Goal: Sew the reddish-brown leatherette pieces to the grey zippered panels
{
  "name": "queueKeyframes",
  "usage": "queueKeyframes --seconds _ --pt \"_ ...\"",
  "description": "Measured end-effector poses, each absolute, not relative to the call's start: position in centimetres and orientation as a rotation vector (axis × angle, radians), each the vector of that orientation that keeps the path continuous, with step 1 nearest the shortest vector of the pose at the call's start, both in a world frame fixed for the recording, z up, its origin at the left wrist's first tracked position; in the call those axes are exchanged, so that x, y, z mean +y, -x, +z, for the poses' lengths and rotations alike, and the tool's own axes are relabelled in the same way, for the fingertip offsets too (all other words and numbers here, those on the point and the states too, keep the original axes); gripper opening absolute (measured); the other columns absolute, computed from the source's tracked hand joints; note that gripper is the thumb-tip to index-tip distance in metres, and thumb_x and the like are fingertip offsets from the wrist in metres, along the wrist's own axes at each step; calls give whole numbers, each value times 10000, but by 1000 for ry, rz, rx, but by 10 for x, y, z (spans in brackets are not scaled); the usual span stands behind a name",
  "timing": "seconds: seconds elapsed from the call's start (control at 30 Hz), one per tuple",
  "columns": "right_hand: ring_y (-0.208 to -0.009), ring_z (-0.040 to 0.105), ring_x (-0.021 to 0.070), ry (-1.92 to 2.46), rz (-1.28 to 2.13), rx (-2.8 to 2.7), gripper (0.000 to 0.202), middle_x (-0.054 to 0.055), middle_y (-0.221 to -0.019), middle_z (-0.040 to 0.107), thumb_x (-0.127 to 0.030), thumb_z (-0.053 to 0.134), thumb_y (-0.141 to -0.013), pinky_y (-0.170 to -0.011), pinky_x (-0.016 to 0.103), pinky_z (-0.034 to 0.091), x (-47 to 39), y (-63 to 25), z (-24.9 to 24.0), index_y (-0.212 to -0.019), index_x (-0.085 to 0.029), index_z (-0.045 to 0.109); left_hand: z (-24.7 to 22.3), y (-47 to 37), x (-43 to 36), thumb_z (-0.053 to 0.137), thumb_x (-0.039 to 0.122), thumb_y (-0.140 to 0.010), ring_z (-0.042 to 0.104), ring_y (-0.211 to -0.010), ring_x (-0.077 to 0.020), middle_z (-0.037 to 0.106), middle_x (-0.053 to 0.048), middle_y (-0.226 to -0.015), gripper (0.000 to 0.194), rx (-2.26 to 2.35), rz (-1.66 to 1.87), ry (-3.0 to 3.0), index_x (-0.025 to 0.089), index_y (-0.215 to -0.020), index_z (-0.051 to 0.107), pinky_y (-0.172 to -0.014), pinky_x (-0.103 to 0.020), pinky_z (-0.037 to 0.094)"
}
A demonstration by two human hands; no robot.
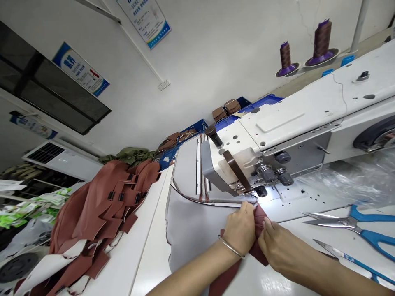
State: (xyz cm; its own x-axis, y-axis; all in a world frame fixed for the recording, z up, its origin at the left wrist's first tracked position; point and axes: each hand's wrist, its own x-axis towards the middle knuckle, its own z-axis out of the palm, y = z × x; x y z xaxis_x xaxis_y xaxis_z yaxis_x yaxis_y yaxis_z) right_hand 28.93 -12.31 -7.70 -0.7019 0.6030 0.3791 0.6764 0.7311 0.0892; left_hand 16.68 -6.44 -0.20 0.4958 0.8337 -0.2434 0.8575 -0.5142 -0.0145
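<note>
maroon leather-like piece (260,213) is right at the needle end of the white sewing machine (286,119), pinched tight btwn fingers & thumb of both l hand (240,230) and r hand (276,243); step looks like lining up its edges for a seam, & next move prob. calls for holding layers flush near the needle. white table (151,263) also has a grey-faced panel (197,230) plus blue-handled scissors (347,222) on the r; beyond, maroon pile (105,197) l, thread cones (322,39), posters (82,70) on pale wall (231,61).
</note>
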Motion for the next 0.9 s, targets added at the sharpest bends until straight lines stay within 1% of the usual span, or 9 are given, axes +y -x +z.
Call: queueKeyframes --seconds 0.07,0.1,0.2,0.3,0.4,0.53,0.63,0.73,0.9 --pt "-716 595 328 1009 -442 -2559 239 211 -774 638 -73 571 -638 -744 501 447 -124 -289 -82 -852 -24 666 -5 -167 -65 395 191 -888 604 -794 -185 562 -36 -1084 274 1500 -265 -2577 205 -1145 488 -650 -303 460" --pt "-740 597 339 1007 -503 -2532 249 215 -781 639 -88 571 -637 -751 503 447 -125 -288 -84 -857 -22 667 -6 -167 -66 399 199 -888 605 -791 -184 556 -32 -1096 278 1496 -254 -2572 218 -1149 493 -649 -302 459" --pt "-807 600 375 995 -568 -2455 302 241 -829 643 -116 578 -625 -771 516 448 -126 -288 -87 -892 0 659 -9 -170 -66 408 224 -884 608 -774 -186 543 -33 -1101 219 1510 -282 -2559 218 -1057 542 -625 -302 454" --pt "-854 600 403 958 -566 -2407 371 261 -882 643 -110 592 -589 -786 524 459 -128 -287 -86 -933 20 643 -11 -172 -66 417 204 -853 603 -739 -176 542 -34 -1091 207 1535 -264 -2530 208 -1009 554 -614 -300 449" --pt "-911 593 428 960 -511 -2370 428 291 -932 633 -103 594 -575 -798 517 476 -128 -287 -82 -977 41 620 -14 -172 -64 425 182 -810 595 -732 -176 540 -37 -1086 253 1508 -213 -2504 206 -1027 553 -605 -301 448" --pt "-988 571 444 958 -458 -2350 464 310 -1004 616 -97 575 -601 -825 511 491 -127 -288 -81 -1037 60 590 -17 -170 -61 431 184 -782 589 -744 -179 533 -48 -1090 296 1468 -163 -2480 198 -1049 556 -602 -301 453" --pt "-1009 570 431 965 -453 -2341 437 307 -1021 615 -79 528 -640 -817 491 511 -125 -290 -80 -1050 61 579 -19 -171 -58 418 166 -777 586 -738 -174 528 -50 -1090 308 1458 -124 -2457 193 -1048 560 -618 -305 468" --pt "-1026 570 419 978 -472 -2315 402 316 -1037 607 -59 476 -674 -813 482 523 -119 -291 -76 -1043 67 573 -21 -173 -53 402 154 -797 588 -776 -175 535 -58 -1076 261 1477 -90 -2408 179 -983 584 -671 -303 488" --pt "-1127 524 388 990 -458 -2326 453 348 -1138 550 -20 438 -710 -896 489 493 -109 -293 -74 -1140 98 517 -26 -178 -44 400 176 -856 572 -920 -198 590 -83 -1032 238 1545 63 -2266 157 -899 633 -857 -319 479"
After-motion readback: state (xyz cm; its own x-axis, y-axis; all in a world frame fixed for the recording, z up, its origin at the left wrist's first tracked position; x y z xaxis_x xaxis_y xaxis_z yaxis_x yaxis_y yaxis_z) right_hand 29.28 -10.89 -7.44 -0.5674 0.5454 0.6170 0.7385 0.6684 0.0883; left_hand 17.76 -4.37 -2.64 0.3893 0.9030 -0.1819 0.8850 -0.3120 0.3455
